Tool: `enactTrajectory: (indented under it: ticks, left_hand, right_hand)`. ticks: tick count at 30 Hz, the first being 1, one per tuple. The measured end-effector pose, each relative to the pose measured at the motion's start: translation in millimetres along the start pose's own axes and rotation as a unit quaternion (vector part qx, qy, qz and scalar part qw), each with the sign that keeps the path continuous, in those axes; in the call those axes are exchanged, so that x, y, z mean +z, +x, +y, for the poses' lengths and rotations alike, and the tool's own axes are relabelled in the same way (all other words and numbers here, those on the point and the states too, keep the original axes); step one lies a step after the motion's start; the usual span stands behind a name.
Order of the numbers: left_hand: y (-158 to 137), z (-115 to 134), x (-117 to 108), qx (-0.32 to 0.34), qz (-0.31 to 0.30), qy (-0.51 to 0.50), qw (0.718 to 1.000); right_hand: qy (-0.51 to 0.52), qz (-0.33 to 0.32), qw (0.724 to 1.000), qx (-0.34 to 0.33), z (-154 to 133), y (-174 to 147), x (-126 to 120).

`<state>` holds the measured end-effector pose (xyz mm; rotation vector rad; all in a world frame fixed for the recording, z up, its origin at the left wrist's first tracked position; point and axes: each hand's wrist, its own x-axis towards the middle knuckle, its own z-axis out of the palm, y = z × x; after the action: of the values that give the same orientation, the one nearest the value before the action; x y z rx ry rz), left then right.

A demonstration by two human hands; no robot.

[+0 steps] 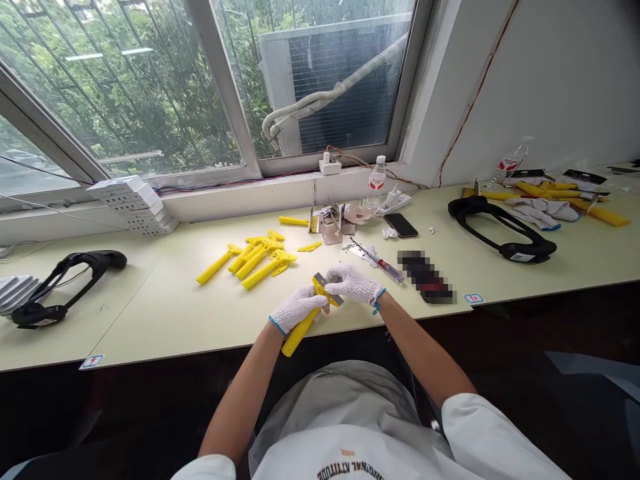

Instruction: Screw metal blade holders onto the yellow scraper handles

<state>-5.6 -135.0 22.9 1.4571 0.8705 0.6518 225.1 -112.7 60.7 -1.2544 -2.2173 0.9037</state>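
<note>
My left hand, in a white knit glove with blue trim, is closed around the neck of a yellow scraper. Its handle slants down past the table edge. My right hand, gloved alike, pinches the metal blade at the scraper's head; its fingertips partly hide the blade. Beyond my left hand lie several yellow scraper handles. A small yellow plastic piece rests near them. Past my right hand lies a screwdriver with a red and clear handle, beside small scattered screws.
Metal plates and a yellow scraper lie toward the window. A water bottle, a phone and white earbuds stand at back right. Black headsets flank the work area. White boxes are stacked at left.
</note>
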Motion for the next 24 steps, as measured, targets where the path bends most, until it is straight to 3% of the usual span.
enactTrajectory:
  ticks: [5, 24]
  left_hand:
    - [-2.5, 5.6, 0.2, -0.003, -0.016, 0.017, 1.000]
    - [-5.6, 21.7, 9.7, -0.043, 0.019, 0.009, 0.999]
  right_hand:
    - [0.002, -0.004, 1.000, 0.000, -1.9, 0.6, 1.6]
    - [-0.012, -0.033, 0.999, -0.008, 8.7, 5.5, 7.2]
